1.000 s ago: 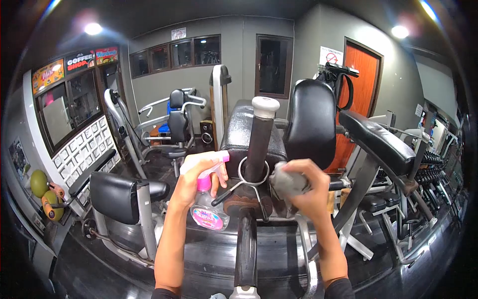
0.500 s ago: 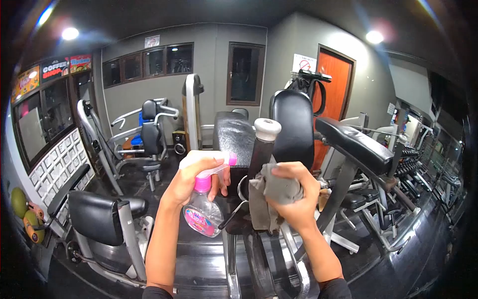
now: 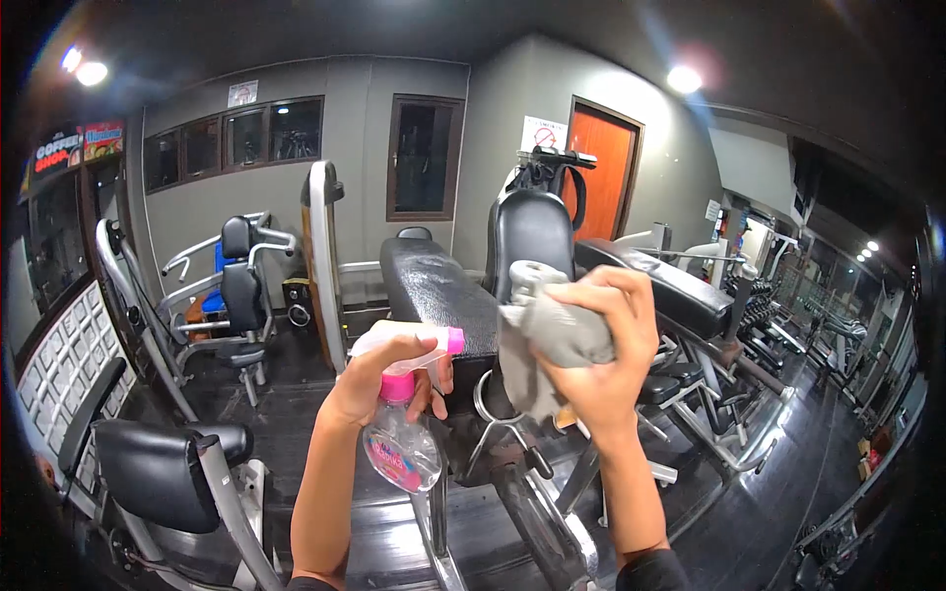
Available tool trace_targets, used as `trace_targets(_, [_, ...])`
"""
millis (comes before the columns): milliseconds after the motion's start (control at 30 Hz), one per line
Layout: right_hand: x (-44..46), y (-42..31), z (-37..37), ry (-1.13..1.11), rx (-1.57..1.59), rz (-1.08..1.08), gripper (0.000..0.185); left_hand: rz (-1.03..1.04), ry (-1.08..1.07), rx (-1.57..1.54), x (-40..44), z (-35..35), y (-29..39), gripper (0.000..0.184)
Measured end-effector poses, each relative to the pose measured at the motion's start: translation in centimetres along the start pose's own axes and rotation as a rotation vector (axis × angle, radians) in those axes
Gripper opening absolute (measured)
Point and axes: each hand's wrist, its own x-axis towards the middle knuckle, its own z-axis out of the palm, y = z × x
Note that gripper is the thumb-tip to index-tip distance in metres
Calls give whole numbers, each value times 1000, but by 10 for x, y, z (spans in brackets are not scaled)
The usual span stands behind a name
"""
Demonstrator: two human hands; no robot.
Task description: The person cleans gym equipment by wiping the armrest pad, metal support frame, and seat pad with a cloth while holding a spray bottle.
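A clear spray bottle [image 3: 402, 455] with a pink collar and nozzle is gripped in my left hand [image 3: 367, 382], its nozzle pointing right. My right hand [image 3: 613, 366] is wrapped around a crumpled grey cloth [image 3: 560, 340], part of which hangs down. The cloth is against the upper part of a machine's post, whose pale round end cap [image 3: 537, 273] shows just above it; most of the post is hidden. Behind the bottle lies a shiny black bench pad [image 3: 434, 286].
An upright black backrest [image 3: 532, 231] stands behind the post. More gym machines flank it, including a black padded seat [image 3: 158, 473] at lower left and an angled pad [image 3: 670, 286] at right. Dumbbells [image 3: 759, 310] line a rack farther right.
My view has turned to the right, so the room has shifted left. My right hand and the cloth have risen along the post to just under its cap. The bottle stays in my left hand.
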Motion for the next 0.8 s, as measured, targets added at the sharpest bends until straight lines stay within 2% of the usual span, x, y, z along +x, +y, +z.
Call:
trace_targets(133, [-15, 22, 1, 61, 152, 338, 33, -20, -17, 4, -1, -1, -1, 36])
trace_targets(167, [-17, 22, -4, -20, 307, 661, 24, -33, -13, -9, -1, 0, -2, 36])
trace_targets(267, [-13, 23, 6, 42, 613, 824, 17, -13, -38, -23, 1, -1, -6, 36])
trace_targets(400, [-20, 14, 11, 63, 620, 813, 18, 12, -42, 5, 0, -1, -10, 35])
trace_targets(467, [-26, 14, -2, -95, 459, 724, 19, 33, -49, 13, 0, 0, -12, 35])
trace_targets(533, [-34, 14, -16, -161, 365, 671, 25, 51, -32, 18, -1, 1, -13, 36])
trace_targets(667, [-41, 10, -47, -276, 368, 539, 36, 87, -100, 35, -6, -5, -15, 38])
trace_targets(800, [-23, -2, -59, -357, 307, 367, 41, -5, -71, 115, -33, -12, -13, 33])
